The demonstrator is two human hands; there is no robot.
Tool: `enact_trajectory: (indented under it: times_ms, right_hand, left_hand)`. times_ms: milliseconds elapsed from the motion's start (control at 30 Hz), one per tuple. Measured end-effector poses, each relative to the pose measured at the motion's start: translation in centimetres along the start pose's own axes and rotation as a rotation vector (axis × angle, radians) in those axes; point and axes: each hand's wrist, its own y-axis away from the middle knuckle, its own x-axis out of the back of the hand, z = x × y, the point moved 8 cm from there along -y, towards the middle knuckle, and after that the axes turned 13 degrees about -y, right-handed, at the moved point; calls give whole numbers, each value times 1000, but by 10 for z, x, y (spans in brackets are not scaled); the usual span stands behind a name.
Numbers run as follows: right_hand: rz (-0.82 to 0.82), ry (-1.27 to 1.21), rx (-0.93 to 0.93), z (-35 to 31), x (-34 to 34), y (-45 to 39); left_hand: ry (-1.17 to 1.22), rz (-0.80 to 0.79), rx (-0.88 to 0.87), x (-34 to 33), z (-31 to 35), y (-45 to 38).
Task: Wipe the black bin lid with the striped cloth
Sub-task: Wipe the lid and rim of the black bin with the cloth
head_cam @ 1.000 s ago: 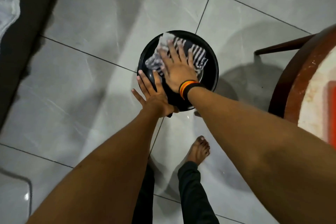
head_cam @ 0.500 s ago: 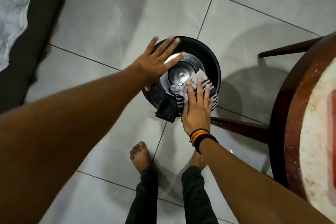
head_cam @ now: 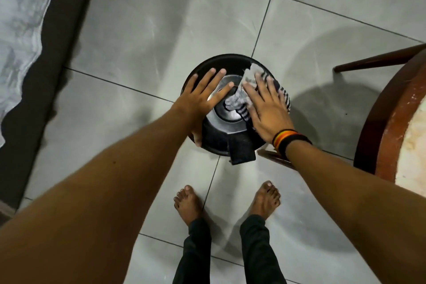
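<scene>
Centrally in frame, black bin lid sits closed on its bin; contents not visible. Left hand lies flat, fingers spread, on lid's left side. Right hand, palm down and fingers extended, presses striped cloth against lid's right side.

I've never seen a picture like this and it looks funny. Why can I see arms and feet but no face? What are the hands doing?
The camera sits on the person's head and looks down, so you see only their own arms and bare feet. On the tiled floor stands a round black bin, and you look down on its lid. The left hand lies flat on the lid to steady it. The right hand, with a striped wristband, presses a striped cloth onto the lid to wipe it. At the right is the edge of a wooden table.
</scene>
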Motion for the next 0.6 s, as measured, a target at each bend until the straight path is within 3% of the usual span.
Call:
enact_trajectory:
  times_ms: [100,167,300,433,600]
  right_hand:
    - [-10,32,17,-28,-7,-24]
    - [35,51,31,-46,-19,-21]
    - [196,60,-135,-49,-55,47]
    - [97,63,-83,-77,-117,112]
    - [-28,176,120,-58,-98,112]
  left_hand:
    - [78,-226,165,-19,12,36]
    - [136,-246,262,-24,23,54]
    - [181,-218,332,-30,19,56]
    - [153,-242,289,-34,20,58]
    - [112,-278,245,-27,20,59]
